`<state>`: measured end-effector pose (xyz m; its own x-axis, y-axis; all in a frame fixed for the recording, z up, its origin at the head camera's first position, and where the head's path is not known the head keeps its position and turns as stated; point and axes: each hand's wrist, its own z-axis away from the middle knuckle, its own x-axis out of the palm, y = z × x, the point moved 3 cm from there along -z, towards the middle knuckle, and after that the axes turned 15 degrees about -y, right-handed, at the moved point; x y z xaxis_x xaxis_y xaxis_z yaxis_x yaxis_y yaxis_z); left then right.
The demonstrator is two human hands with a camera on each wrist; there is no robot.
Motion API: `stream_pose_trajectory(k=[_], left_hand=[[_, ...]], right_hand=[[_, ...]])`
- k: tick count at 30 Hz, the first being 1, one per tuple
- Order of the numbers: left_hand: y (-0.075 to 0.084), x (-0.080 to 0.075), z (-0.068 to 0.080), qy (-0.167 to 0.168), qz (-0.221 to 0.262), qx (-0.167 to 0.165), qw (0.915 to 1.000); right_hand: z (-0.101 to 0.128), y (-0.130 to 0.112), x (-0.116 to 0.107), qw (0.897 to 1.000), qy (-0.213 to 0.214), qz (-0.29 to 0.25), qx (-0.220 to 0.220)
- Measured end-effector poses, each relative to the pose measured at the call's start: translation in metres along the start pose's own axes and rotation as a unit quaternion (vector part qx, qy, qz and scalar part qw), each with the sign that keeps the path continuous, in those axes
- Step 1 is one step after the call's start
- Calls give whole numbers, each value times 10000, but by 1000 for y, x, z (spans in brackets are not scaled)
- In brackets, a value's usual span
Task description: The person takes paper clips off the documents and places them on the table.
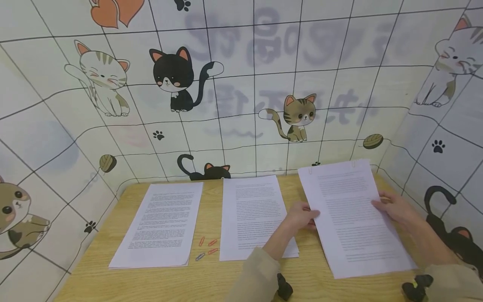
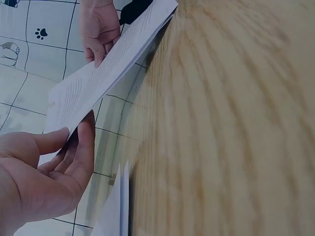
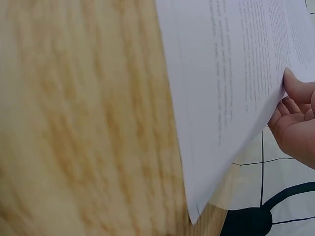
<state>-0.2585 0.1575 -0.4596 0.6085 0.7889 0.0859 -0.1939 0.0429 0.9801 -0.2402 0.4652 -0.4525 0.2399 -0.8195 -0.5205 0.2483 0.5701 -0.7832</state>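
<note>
Both hands hold a stack of printed sheets [image 1: 354, 226] at the right of the table, its far end tilted up. My left hand [image 1: 301, 216] pinches the left edge, thumb on top and fingers underneath, as the left wrist view shows. On the opposite edge, the right hand [image 1: 398, 209] grips with its thumb over the print. Two pale paper clips, one at the left [image 1: 310, 170] and one at the right [image 1: 353, 164], sit on the stack's top edge. In the right wrist view a lower corner of the sheets [image 3: 194, 209] reaches down close to the wood.
A middle stack of printed sheets [image 1: 253, 218] lies beside my left forearm, and another stack [image 1: 156, 224] lies further left. Between them are red paper clips [image 1: 213, 242] and a blue paper clip [image 1: 200, 256]. A cat-patterned cloth wall [image 1: 234, 138] borders the wooden table [image 1: 151, 285].
</note>
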Motion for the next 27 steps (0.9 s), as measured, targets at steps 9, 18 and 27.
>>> stream_pose_trajectory(k=[9, 18, 27], left_hand=[[4, -16, 10, 317, -671, 102, 9972], [11, -38, 20, 455, -1319, 464, 9891], [21, -62, 39, 279, -1820, 625, 9809]], right_hand=[[4, -19, 5, 9982, -92, 330, -489], [3, -35, 13, 9928, -200, 441, -1099], [3, -53, 27, 9901, -391, 359, -1302]])
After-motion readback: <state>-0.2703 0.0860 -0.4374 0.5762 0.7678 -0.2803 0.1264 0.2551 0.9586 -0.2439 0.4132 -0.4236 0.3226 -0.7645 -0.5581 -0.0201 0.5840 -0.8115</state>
